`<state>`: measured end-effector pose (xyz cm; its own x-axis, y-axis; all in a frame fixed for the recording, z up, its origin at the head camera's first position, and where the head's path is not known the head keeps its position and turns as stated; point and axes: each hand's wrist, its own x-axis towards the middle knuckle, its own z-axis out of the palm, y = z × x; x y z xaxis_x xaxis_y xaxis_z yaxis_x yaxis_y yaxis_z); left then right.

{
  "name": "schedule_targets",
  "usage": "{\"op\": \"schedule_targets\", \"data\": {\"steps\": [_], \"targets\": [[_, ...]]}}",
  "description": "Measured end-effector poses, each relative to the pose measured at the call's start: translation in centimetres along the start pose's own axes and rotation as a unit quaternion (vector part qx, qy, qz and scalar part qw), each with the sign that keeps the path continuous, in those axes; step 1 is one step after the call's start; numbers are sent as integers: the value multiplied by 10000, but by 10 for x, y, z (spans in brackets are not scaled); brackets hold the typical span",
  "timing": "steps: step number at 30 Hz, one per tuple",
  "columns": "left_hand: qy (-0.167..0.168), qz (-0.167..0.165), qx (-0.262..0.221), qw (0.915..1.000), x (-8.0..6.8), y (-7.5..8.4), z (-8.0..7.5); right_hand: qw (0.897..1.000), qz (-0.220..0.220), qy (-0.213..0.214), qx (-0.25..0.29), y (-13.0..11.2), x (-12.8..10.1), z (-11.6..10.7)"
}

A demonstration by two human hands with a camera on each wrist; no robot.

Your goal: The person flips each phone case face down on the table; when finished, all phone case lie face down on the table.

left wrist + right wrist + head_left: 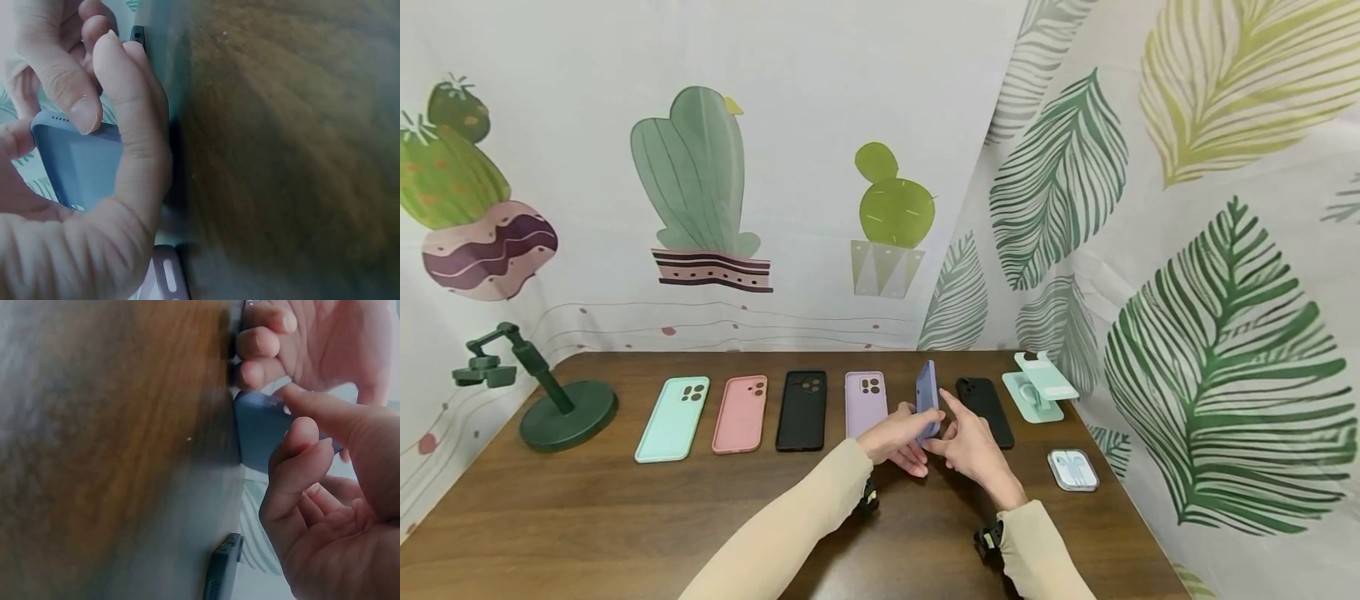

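Just below the middle of the head view, my left hand (898,437) holds the blue phone case (927,400) upright on its edge above the bench (625,517), fingers (134,119) curled round its lower end. My right hand (973,446) meets it from the right, its fingers pinching the same end. The black case (987,410) lies flat just right of it, the lilac case (865,404) just left.

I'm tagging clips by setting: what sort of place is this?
Probably a staged tabletop display set: a brown wooden table, printed cactus and leaf backdrop cloths, and a row of coloured phone cases such as the mint green case.
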<state>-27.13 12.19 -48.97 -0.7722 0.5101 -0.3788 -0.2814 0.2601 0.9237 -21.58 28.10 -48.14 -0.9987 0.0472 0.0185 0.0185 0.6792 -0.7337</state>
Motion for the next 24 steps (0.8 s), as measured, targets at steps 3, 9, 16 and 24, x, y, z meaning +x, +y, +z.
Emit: {"op": "schedule_targets", "data": {"steps": [3, 9, 16, 24], "targets": [[40, -75, -10, 10000, -3, 2, -2, 10000, -11, -49, 42, 3, 3, 0], [140, -140, 46, 9998, -11, 6, -5, 9998, 96, -159, 64, 10, 6, 2], [-112, -151, -124, 9997, -10, 5, -4, 9995, 207, -241, 89, 14, 8, 2], [150, -88, -187, 9997, -9, 5, -3, 9988, 357, -328, 76, 17, 9, 1]]}}
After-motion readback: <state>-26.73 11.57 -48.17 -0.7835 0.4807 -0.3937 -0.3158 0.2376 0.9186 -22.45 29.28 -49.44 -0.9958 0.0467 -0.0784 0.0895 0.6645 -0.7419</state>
